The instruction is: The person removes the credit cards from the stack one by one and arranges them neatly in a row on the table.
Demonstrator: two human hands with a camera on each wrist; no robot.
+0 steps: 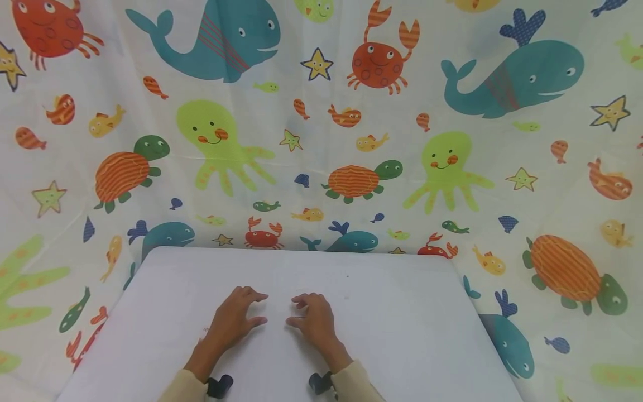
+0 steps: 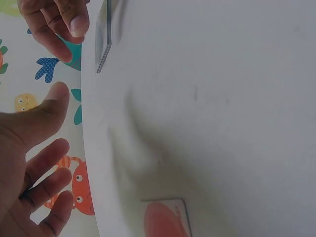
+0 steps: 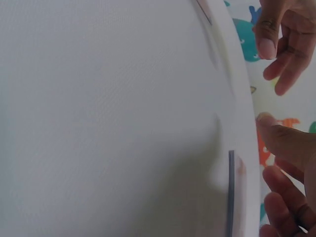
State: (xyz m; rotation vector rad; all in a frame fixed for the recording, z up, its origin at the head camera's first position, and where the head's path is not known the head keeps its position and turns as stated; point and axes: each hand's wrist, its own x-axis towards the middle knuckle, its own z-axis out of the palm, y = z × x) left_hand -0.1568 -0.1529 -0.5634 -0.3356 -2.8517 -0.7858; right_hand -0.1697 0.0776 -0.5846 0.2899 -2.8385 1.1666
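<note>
From the head camera I see both hands above the white worktop (image 1: pixel 412 324), facing each other with a gap between them. The left hand (image 1: pixel 233 315) has its fingers bent forward and its thumb held apart from them, the space between them clear. The right hand (image 1: pixel 316 321) mirrors it, thumb and curved fingers also apart. I cannot tell from here whether any fingertip touches the worktop.

In my left wrist view, a card (image 2: pixel 167 219) with a rounded corner and a pinkish-red shape lies on the worktop, on the outer side of the left hand and cut off by the bottom of the view. Up in the same view, on the thumb side of the left hand, a pale flat piece (image 2: pixel 107 34) with a dark, bent edge lies near the worktop's rim; I cannot make out its face. In my right wrist view, a pale flat item (image 3: pixel 239 197) with a dark straight edge lies on the outer side of the right hand, near the rim, and a thin dark edge (image 3: pixel 207 12) shows at the top, too little of it in view to identify.

Beige sleeves (image 1: pixel 183 385) cover both forearms, and a small black device (image 1: pixel 220 385) sits at each wrist. Behind the worktop hangs a white cloth (image 1: pixel 321 145) printed with whales, crabs, turtles, octopuses, fish and starfish.
</note>
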